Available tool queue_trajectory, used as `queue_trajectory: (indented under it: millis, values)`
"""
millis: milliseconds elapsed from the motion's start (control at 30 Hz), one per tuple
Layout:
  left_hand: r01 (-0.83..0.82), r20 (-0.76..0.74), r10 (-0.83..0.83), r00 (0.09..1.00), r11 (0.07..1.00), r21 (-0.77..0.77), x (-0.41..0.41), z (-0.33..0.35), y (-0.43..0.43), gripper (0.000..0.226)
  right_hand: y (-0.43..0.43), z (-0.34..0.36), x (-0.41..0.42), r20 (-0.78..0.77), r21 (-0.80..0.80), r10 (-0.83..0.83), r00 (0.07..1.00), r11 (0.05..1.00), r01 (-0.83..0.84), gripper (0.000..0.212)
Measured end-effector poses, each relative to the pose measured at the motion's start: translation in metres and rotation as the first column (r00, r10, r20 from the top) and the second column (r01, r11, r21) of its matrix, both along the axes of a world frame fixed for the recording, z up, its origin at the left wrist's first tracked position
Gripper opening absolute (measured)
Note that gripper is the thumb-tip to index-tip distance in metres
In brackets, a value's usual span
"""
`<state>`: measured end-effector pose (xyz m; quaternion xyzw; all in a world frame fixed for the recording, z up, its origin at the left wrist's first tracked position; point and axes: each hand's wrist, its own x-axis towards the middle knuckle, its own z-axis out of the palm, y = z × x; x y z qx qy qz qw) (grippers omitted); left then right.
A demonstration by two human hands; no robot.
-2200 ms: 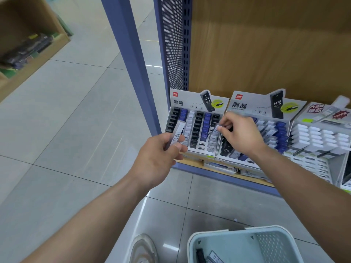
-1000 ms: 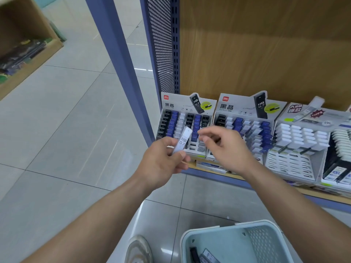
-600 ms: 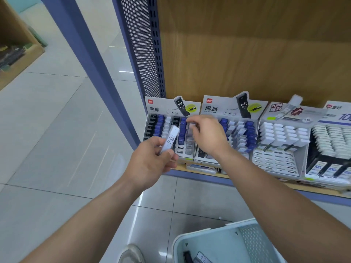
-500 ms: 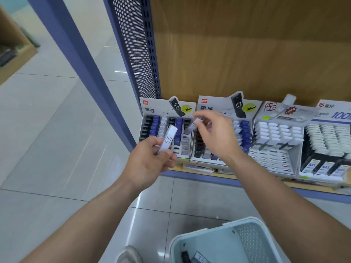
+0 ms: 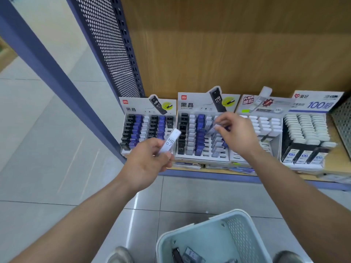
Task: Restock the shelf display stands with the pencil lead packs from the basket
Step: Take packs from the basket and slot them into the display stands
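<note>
My left hand (image 5: pixel 147 164) grips a white pencil lead pack marked HB 0.7 (image 5: pixel 169 141), held upright in front of the left display stand (image 5: pixel 147 128). My right hand (image 5: pixel 237 133) pinches a pale lead pack (image 5: pixel 214 128) over the right columns of the second display stand (image 5: pixel 201 130). Both stands hold rows of black, blue and white packs. The pale green basket (image 5: pixel 210 238) sits at the bottom, with a few packs (image 5: pixel 190 254) lying inside.
Two more stands with white packs (image 5: pixel 266 126) (image 5: pixel 307 130) stand to the right on the wooden shelf (image 5: pixel 336 168). A blue upright (image 5: pixel 57 76) and a perforated side panel (image 5: pixel 114 46) bound the shelf on the left. Shoes (image 5: pixel 119 255) flank the basket on the tiled floor.
My right hand has moved right with its pack, from the left stand to over the second stand. My left hand keeps its pack. The view has shifted rightward.
</note>
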<state>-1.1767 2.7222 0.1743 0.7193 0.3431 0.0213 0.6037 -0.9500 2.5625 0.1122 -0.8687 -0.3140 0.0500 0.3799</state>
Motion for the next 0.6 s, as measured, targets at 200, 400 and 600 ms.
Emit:
queue_trajectory:
  millis: [200,400,600]
  values:
    - [0.008,-0.018,-0.008,1.0,1.0,-0.007,0.014,-0.003,-0.003,0.014,0.007,-0.016,0.005,0.048,-0.081,0.061,0.997,0.995,-0.057,0.011]
    - [0.012,-0.033,-0.012,0.999,1.0,0.011,0.016,-0.008,-0.001,0.015,0.011,-0.014,0.006,-0.022,-0.158,0.117,0.993,0.98,-0.118,0.012]
    - [-0.004,-0.033,0.005,0.999,1.0,0.015,0.01,-0.011,0.005,0.016,0.022,-0.014,0.012,0.066,-0.174,0.057,0.996,0.984,-0.045,0.011]
